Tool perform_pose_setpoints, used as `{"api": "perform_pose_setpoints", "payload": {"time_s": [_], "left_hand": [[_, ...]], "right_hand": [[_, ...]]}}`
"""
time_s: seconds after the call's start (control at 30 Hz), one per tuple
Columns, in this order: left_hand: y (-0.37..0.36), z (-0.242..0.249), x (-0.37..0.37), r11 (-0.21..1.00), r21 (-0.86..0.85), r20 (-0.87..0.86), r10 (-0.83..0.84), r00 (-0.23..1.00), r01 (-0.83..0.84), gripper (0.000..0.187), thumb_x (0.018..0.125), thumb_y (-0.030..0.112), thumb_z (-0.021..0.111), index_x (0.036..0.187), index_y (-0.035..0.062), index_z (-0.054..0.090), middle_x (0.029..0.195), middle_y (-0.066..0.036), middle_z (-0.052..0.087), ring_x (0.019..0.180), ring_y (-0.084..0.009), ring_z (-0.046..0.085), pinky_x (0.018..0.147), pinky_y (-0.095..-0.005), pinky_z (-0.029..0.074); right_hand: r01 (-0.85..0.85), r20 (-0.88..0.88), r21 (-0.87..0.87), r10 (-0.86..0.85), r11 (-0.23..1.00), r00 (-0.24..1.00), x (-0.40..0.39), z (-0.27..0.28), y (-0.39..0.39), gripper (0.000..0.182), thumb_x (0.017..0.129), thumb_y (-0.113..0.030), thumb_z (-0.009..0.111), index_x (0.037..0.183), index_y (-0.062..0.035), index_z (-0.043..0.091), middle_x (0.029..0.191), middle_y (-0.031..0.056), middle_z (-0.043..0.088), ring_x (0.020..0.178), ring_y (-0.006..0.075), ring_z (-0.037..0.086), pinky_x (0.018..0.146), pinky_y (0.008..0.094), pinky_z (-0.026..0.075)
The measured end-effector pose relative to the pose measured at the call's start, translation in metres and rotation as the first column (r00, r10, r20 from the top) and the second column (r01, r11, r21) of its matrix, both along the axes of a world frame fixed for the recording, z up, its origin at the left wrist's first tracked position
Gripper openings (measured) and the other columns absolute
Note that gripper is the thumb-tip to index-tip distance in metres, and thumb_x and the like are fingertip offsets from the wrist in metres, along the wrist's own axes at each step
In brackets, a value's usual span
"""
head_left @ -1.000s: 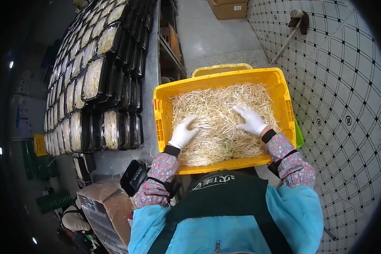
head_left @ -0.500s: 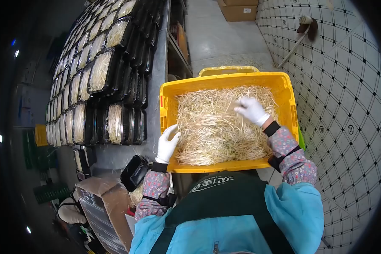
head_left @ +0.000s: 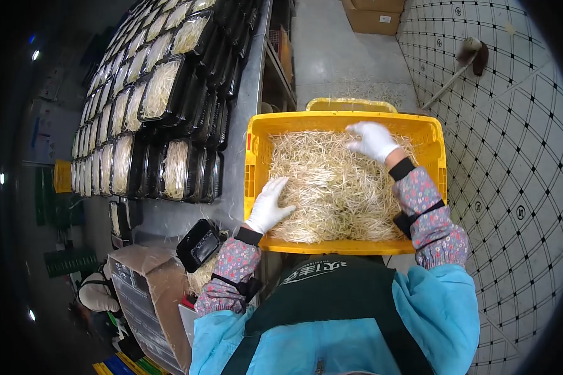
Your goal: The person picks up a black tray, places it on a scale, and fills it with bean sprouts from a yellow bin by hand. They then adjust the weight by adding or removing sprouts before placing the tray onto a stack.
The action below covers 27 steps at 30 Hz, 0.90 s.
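A yellow plastic crate point(head_left: 338, 245) in front of me holds a thick bed of thin, pale bean sprouts point(head_left: 331, 187). My left hand point(head_left: 269, 205), in a white glove, is at the crate's left side with thumb and fingers apart, over the edge of the sprouts. Toward the far right part of the crate, my right hand point(head_left: 373, 142), also gloved in white, hovers over the sprouts. Its fingers are bent but spread, and nothing shows in them.
Stacks of black trays filled with sprouts point(head_left: 159, 90) cover the metal table point(head_left: 241, 119) on the left. An empty black tray point(head_left: 200, 245) lies near my left forearm, beside a cardboard box point(head_left: 147, 262) of black trays. A broom-like tool point(head_left: 472, 53) leans at the right.
My left hand has moved from the crate's left rim inward over the sprouts. My right hand has shifted slightly farther away and opened. The view has shifted a little.
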<state>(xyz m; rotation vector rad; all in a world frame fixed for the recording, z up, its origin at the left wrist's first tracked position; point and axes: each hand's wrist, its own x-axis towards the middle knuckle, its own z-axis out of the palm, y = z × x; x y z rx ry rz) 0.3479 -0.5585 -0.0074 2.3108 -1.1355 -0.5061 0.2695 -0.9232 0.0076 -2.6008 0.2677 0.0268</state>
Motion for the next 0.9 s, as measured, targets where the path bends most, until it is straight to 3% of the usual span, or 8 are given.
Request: {"api": "perform_pose_setpoints", "payload": {"time_s": [0.07, 0.1, 0.2, 0.27, 0.37, 0.5, 0.67, 0.9], "left_hand": [[-0.024, 0.001, -0.003, 0.992, 0.071, 0.095, -0.113, 0.989, 0.106, 0.089, 0.074, 0.025, 0.083, 0.149, 0.0084, 0.039, 0.147, -0.021, 0.046, 0.139, -0.0377, 0.041, 0.112, -0.0403, 0.039], [-0.043, 0.006, -0.01, 0.989, 0.094, 0.184, -0.127, 0.975, 0.112, 0.095, 0.071, 0.024, 0.083, 0.151, 0.01, 0.034, 0.147, -0.021, 0.045, 0.138, -0.0393, 0.04, 0.11, -0.042, 0.041], [-0.079, -0.015, -0.01, 0.972, 0.189, 0.152, -0.171, 0.973, 0.142, 0.106, 0.069, 0.018, 0.081, 0.156, 0.0141, 0.021, 0.144, -0.023, 0.044, 0.129, -0.0406, 0.048, 0.101, -0.0452, 0.048], [-0.081, -0.027, -0.003, 0.968, 0.243, 0.03, -0.065, 0.997, 0.056, 0.087, 0.072, 0.012, 0.076, 0.15, 0.0157, 0.037, 0.131, -0.02, 0.055, 0.114, -0.0355, 0.059, 0.091, -0.0427, 0.053], [-0.075, 0.034, 0.0, 0.956, -0.294, -0.054, -0.004, 0.999, -0.012, 0.049, 0.077, 0.006, 0.068, 0.125, 0.015, 0.064, 0.109, -0.01, 0.066, 0.094, -0.0313, 0.068, 0.081, -0.0353, 0.056], [-0.075, 0.014, 0.046, 0.994, -0.105, 0.07, 0.027, 0.997, -0.02, 0.034, 0.076, 0.008, 0.072, 0.11, 0.0071, 0.069, 0.098, -0.015, 0.069, 0.092, -0.0332, 0.068, 0.081, -0.0363, 0.055], [-0.066, 0.03, 0.062, 0.995, 0.083, -0.231, -0.028, 0.972, 0.049, 0.063, 0.082, 0.024, 0.077, 0.14, 0.0111, 0.055, 0.128, -0.019, 0.065, 0.12, -0.0326, 0.061, 0.102, -0.0365, 0.048], [-0.091, -0.055, 0.1, 0.998, 0.051, 0.039, -0.043, 0.998, 0.041, 0.093, 0.084, 0.055, 0.07, 0.149, -0.0005, 0.035, 0.147, -0.027, 0.044, 0.138, -0.0388, 0.043, 0.114, -0.0417, 0.035]], "right_hand": [[-0.186, -0.055, 0.136, 0.195, 0.973, 0.979, -0.023, -0.033, 0.035, 0.075, 0.076, -0.036, 0.08, 0.141, -0.0114, 0.053, 0.13, 0.0213, 0.06, 0.123, 0.0348, 0.057, 0.101, 0.0419, 0.048], [-0.207, -0.024, -0.093, 0.206, 0.974, 0.978, -0.033, -0.03, 0.061, 0.081, 0.075, -0.035, 0.081, 0.145, -0.0121, 0.048, 0.132, 0.0221, 0.057, 0.124, 0.0342, 0.055, 0.1, 0.042, 0.049], [-0.186, -0.165, -0.068, 0.173, 0.98, 0.971, -0.038, -0.07, 0.092, 0.07, 0.076, -0.033, 0.08, 0.137, -0.0112, 0.056, 0.12, 0.019, 0.063, 0.114, 0.0337, 0.061, 0.094, 0.0421, 0.051], [-0.121, -0.126, 0.085, 0.131, 0.989, 0.983, -0.044, -0.074, 0.084, 0.062, 0.077, -0.032, 0.078, 0.132, -0.0114, 0.059, 0.114, 0.0173, 0.065, 0.108, 0.0336, 0.062, 0.091, 0.0424, 0.051], [-0.018, 0.003, 0.36, 0.018, 0.933, 1.0, -0.049, -0.023, 0.075, 0.049, 0.079, -0.03, 0.076, 0.123, -0.0114, 0.065, 0.104, 0.0147, 0.067, 0.099, 0.0337, 0.065, 0.086, 0.0428, 0.052], [-0.044, 0.226, 0.369, -0.044, 0.928, 0.973, -0.025, -0.019, 0.057, 0.04, 0.082, -0.027, 0.074, 0.118, -0.0126, 0.067, 0.104, 0.0138, 0.066, 0.097, 0.0341, 0.064, 0.083, 0.042, 0.052], [-0.144, -0.04, 0.333, 0.166, 0.932, 0.985, -0.017, -0.027, 0.048, 0.069, 0.081, -0.036, 0.079, 0.144, -0.0236, 0.052, 0.135, 0.0164, 0.06, 0.122, 0.0335, 0.059, 0.104, 0.0394, 0.046], [0.049, -0.242, 0.157, -0.009, 0.986, 0.97, 0.025, -0.067, 0.029, 0.088, 0.088, -0.063, 0.06, 0.154, -0.0104, 0.033, 0.158, 0.0177, 0.034, 0.144, 0.0357, 0.034, 0.117, 0.0452, 0.031]]}}
